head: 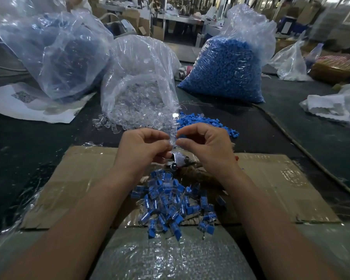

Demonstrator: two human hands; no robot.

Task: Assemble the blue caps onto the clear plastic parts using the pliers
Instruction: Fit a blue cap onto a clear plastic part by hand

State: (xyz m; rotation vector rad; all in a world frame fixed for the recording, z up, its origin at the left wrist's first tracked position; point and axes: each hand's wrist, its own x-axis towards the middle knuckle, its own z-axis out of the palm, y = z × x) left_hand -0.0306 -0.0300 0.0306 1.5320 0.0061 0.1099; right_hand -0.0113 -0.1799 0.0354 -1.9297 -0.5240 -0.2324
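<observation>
My left hand (143, 146) and my right hand (206, 144) meet above the cardboard, and both pinch one small clear plastic part (173, 140) between their fingertips. Just below the hands lie the metal pliers (178, 161), their handles partly hidden under my right wrist. A loose heap of blue caps (202, 121) sits beyond the hands, beside spilled clear parts (107, 124). A pile of assembled blue-and-clear pieces (170, 205) lies between my forearms.
An open bag of clear parts (137, 83) stands behind my hands, a full bag of blue caps (228, 69) to its right, another large bag (55, 51) at the left. Flattened cardboard (271, 184) covers the dark table; bubble wrap (166, 257) lies nearest me.
</observation>
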